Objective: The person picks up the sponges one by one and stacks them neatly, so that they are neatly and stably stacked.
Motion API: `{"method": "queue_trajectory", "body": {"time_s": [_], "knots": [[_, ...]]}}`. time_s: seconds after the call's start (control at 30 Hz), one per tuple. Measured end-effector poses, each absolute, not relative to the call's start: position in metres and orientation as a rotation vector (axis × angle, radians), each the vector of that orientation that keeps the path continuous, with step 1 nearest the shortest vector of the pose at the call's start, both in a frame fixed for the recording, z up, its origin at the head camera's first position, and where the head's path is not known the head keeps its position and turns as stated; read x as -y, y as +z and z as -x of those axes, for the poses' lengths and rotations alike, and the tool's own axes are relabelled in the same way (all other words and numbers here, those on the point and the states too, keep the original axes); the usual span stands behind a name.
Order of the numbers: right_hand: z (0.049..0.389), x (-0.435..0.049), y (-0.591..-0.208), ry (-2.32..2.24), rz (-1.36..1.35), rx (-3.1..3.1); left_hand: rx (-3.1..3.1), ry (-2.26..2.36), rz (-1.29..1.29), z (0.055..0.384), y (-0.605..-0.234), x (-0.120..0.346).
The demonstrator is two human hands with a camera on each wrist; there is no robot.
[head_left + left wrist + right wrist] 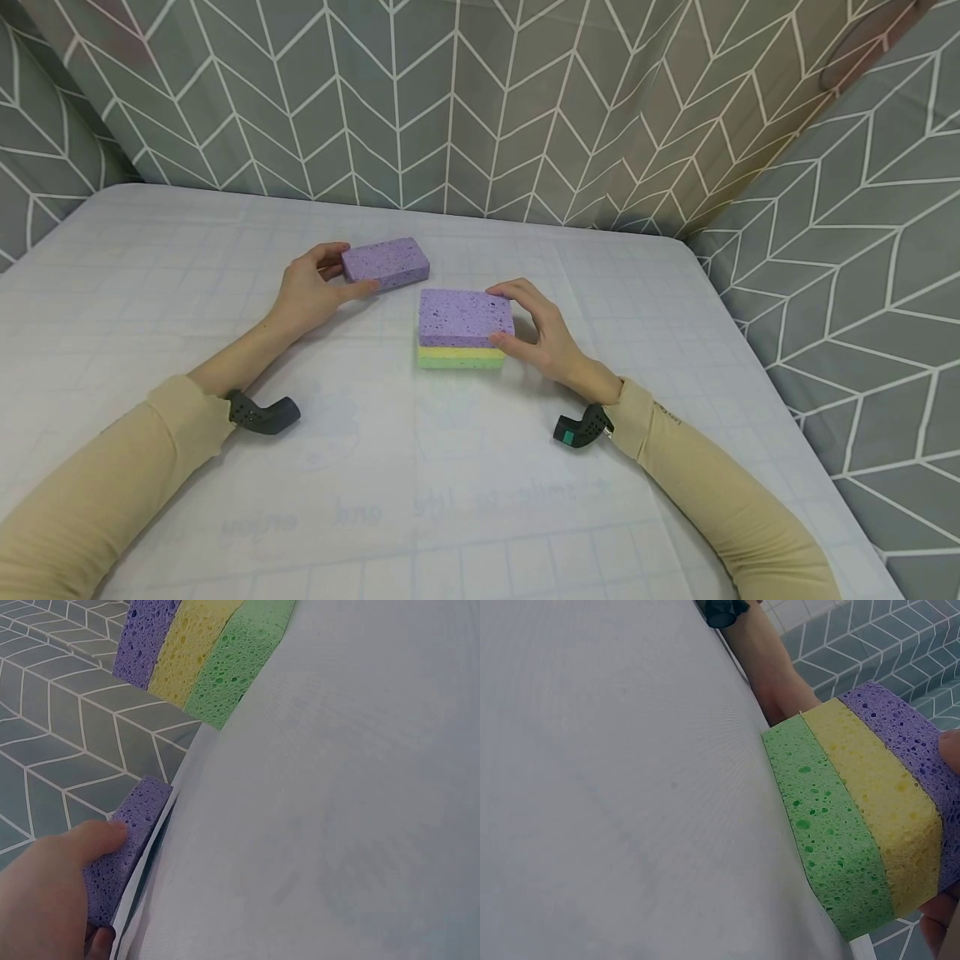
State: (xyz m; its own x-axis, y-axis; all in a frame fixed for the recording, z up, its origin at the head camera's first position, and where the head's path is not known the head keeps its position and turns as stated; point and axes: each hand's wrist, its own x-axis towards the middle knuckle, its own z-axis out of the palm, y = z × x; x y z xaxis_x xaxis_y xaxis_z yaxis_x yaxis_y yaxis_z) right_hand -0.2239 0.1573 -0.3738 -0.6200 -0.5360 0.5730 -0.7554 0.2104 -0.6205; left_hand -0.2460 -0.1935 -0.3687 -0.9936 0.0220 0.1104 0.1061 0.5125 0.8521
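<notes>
My left hand [306,287] holds a purple sponge [386,262] by its left end, thumb along the near edge and fingers at the far side. In the left wrist view that sponge [131,851] lies at or close to the white surface. To its right and nearer stands a stack of three sponges: a green sponge [825,832] at the bottom, a yellow sponge [881,799] in the middle and a second purple sponge [465,317] on top. My right hand [546,337] pinches the top purple one at its right end, thumb on the near edge, fingertips at the far edge.
A white cloth [360,467] with faint grid lines covers the table under both hands. Grey curtains [420,100] with white chevron lines hang behind the table and on the right. A black wrist device [262,414] sits at each cuff.
</notes>
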Motion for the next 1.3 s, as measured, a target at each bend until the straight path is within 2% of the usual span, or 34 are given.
{"method": "queue_trajectory", "body": {"time_s": [1.3], "knots": [[0.2227,-0.1567,-0.3727,1.385,-1.221,2.249,2.544,-1.594,0.161,0.243,-0.3674,0.1903]]}}
